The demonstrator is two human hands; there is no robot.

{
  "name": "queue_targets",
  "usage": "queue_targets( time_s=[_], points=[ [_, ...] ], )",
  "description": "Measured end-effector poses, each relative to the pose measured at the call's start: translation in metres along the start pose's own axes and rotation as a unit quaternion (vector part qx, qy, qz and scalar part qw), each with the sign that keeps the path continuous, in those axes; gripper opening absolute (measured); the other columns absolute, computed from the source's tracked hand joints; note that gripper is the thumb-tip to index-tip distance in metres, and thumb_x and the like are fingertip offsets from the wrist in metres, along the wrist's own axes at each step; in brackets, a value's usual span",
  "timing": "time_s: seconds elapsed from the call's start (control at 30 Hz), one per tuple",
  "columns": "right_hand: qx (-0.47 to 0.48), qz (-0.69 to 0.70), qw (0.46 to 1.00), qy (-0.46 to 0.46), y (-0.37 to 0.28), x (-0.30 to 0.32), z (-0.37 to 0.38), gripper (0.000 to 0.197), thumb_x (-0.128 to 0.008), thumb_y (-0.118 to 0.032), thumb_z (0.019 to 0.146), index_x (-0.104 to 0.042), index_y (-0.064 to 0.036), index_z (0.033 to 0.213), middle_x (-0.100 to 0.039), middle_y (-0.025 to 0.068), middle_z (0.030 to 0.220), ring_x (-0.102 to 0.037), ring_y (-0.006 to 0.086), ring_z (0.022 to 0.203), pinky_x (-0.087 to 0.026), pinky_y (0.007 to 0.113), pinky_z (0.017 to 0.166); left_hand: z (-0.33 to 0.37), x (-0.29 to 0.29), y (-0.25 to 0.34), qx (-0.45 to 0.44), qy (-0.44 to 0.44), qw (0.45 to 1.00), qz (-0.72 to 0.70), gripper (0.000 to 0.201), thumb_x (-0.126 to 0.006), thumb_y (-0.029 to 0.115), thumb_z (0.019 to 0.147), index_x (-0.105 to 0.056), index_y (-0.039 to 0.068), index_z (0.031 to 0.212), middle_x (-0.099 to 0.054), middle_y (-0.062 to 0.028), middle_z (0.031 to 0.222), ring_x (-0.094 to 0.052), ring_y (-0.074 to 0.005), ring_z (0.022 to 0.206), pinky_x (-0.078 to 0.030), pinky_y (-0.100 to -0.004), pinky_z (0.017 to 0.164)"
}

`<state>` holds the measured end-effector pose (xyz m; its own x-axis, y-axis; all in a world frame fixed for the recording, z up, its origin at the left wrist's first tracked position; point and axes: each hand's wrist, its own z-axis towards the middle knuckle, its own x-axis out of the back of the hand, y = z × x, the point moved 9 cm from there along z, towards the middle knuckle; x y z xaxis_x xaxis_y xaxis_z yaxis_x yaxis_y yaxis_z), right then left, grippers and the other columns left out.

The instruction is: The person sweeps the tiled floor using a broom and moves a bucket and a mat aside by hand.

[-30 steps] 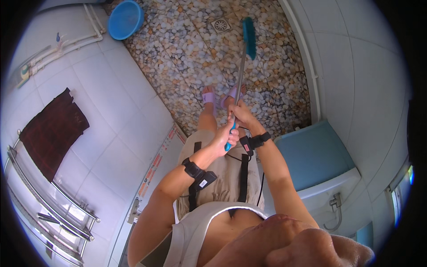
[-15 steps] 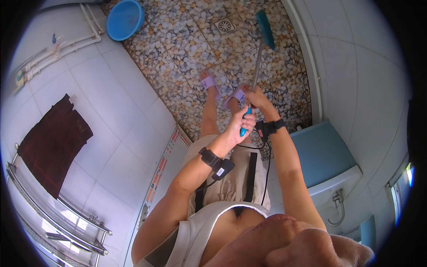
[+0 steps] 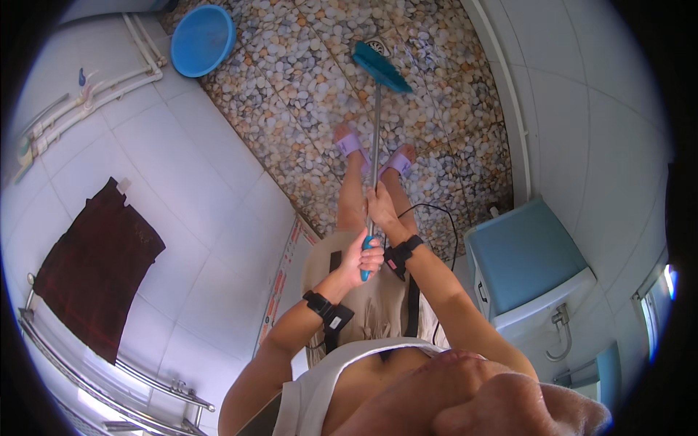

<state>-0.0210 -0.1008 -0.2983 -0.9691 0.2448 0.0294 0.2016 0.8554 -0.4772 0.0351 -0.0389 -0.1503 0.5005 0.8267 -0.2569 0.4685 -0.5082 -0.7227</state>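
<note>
A long-handled broom (image 3: 376,123) reaches from my lap out over the pebble-patterned floor (image 3: 305,80). Its teal head (image 3: 382,67) lies beside the round floor drain (image 3: 376,48) and partly covers it. My left hand (image 3: 363,256) is wrapped round the blue grip at the handle's near end. Farther up the grey metal shaft, my right hand (image 3: 379,207) is closed round it. The shaft passes between my two feet in lilac slippers (image 3: 352,144).
A blue basin (image 3: 203,41) stands at the far left by white pipes (image 3: 98,102). To the right is a washbasin with a blue-green cover (image 3: 523,251) and a tap (image 3: 560,327). A dark red cloth (image 3: 98,269) hangs over the metal towel rack (image 3: 171,392) on the left.
The broom head has swept left and nearer, from by the right wall to the drain, turning crosswise. Both hands have moved left and toward my body, still gripping the handle.
</note>
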Motion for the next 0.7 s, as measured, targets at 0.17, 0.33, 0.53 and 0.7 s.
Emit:
queue_targets(
  time_s=[0.17,0.33,0.53,0.7],
  points=[
    [0.099,-0.168,0.977,0.081,-0.011,0.019,0.075,0.023,-0.041,-0.018,0.089,-0.04,0.0012,0.102,-0.052,0.0121,0.055,-0.054,0.0229,0.043,-0.046,0.034,0.044,0.042,-0.033,0.039,0.02,-0.124,0.992,-0.022,0.037,-0.047,0.043,0.09,-0.048,0.009,0.077,-0.035,0.0052,0.055,-0.032,-0.0034,0.043,-0.026,-0.0152,0.033],
    [0.169,-0.276,0.943,0.082,-0.056,0.007,0.006,0.028,-0.04,-0.016,0.087,-0.037,0.0058,0.104,-0.052,0.0157,0.055,-0.057,0.0271,0.047,-0.047,0.038,0.043,0.023,0.013,0.006,0.023,-0.121,0.991,-0.059,0.036,-0.049,0.044,0.089,-0.048,0.011,0.075,-0.034,0.0058,0.054,-0.03,-0.0034,0.042,-0.026,-0.0156,0.034],
    [0.334,-0.23,0.913,0.037,-0.045,0.018,0.067,0.031,-0.043,-0.016,0.087,-0.036,0.0072,0.106,-0.051,0.0164,0.054,-0.056,0.0289,0.045,-0.044,0.038,0.039,0.043,-0.04,0.022,0.003,-0.12,0.992,-0.023,0.035,-0.05,0.042,0.089,-0.049,0.01,0.077,-0.036,0.0059,0.055,-0.032,-0.0026,0.043,-0.026,-0.0151,0.034],
    [0.166,-0.21,0.963,-0.022,-0.016,0.01,0.072,0.029,-0.044,-0.018,0.089,-0.041,0.0086,0.101,-0.053,0.0188,0.055,-0.056,0.0307,0.045,-0.045,0.04,0.043,0.04,-0.023,0.017,-0.003,-0.087,0.995,-0.048,0.036,-0.05,0.046,0.087,-0.048,0.012,0.075,-0.034,0.007,0.053,-0.031,-0.0021,0.042,-0.025,-0.015,0.034]
  ],
)
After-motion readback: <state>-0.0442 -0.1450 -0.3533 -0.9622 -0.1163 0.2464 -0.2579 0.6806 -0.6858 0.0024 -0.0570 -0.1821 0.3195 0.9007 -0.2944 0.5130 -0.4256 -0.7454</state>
